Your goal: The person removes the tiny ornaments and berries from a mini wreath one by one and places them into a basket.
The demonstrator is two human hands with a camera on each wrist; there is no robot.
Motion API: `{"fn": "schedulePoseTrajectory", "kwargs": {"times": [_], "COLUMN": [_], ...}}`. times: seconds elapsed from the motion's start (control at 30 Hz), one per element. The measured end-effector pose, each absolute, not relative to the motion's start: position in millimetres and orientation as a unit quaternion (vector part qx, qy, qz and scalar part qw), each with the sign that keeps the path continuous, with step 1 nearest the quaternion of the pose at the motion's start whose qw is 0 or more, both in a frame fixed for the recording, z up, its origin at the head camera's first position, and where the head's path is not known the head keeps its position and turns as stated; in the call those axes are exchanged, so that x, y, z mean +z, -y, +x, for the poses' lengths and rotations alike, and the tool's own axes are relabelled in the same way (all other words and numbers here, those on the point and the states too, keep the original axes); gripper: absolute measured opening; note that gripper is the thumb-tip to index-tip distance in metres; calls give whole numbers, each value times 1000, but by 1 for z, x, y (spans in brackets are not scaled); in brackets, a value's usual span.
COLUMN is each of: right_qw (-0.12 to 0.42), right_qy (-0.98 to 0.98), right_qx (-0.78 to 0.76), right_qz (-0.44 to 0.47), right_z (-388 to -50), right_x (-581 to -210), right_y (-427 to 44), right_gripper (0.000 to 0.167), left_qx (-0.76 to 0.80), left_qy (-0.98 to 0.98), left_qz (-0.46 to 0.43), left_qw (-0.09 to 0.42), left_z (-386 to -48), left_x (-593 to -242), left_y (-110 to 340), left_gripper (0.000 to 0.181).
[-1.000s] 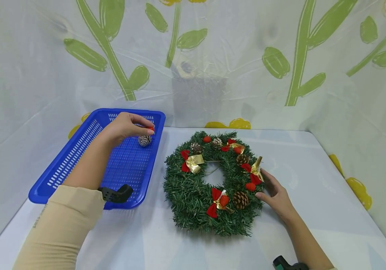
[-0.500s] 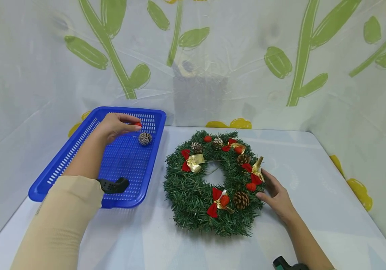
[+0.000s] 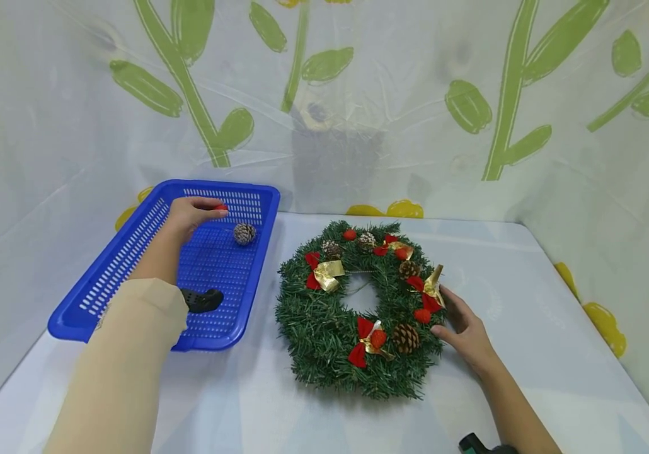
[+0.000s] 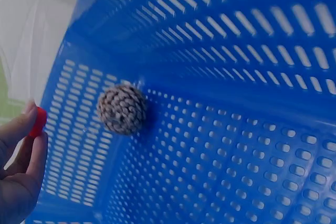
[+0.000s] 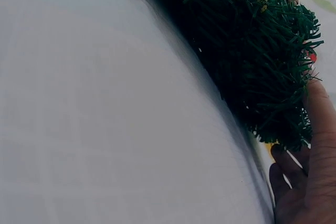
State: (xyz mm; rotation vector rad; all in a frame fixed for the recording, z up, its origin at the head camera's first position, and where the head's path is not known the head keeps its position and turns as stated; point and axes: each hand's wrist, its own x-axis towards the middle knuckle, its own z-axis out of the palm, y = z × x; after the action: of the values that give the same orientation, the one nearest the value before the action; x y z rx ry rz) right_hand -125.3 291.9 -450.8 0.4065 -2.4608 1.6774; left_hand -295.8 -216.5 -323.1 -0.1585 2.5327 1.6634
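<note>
The head view gives us the whole round green artificial wreath (image 3: 321, 315) on the white desk (image 3: 234, 403); the right wrist view, only part. The left wrist view shows us more closely a frosted brown pine cone (image 4: 122, 109) inside the blue perforated plastic basket (image 4: 241, 95). Left hand (image 3: 185, 217) pinches a small red piece (image 4: 38, 122), partly covered. Right hand (image 3: 469, 337), thumb and fingers apart, touches the wreath's edge; we partly lose its fingers behind greenery.

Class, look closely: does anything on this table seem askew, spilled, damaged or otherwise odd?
Nothing looks spilled or damaged. The round green artificial-pine wreath looks lopsided, though: its near-left stretch is bare greenery, while red-and-gold ribbon bows, brown woody pinecones and small red ornaments dot the rest.
</note>
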Motion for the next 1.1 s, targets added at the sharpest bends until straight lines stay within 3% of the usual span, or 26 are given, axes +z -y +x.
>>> {"fn": "schedulePoseTrajectory", "kwargs": {"times": [0.47, 1.1], "right_qw": [65, 68], "right_qy": [817, 819], "right_qx": [558, 554], "right_qz": [135, 132], "right_z": [-126, -125], "right_x": [-456, -450], "right_y": [-289, -292], "right_gripper": [75, 75], "left_qx": [570, 514], "left_qy": [-808, -847], "left_qz": [-138, -131], "left_qw": [58, 49], "left_z": [-299, -310], "left_x": [-357, -401], "left_y": [234, 230], "left_gripper": [54, 48]}}
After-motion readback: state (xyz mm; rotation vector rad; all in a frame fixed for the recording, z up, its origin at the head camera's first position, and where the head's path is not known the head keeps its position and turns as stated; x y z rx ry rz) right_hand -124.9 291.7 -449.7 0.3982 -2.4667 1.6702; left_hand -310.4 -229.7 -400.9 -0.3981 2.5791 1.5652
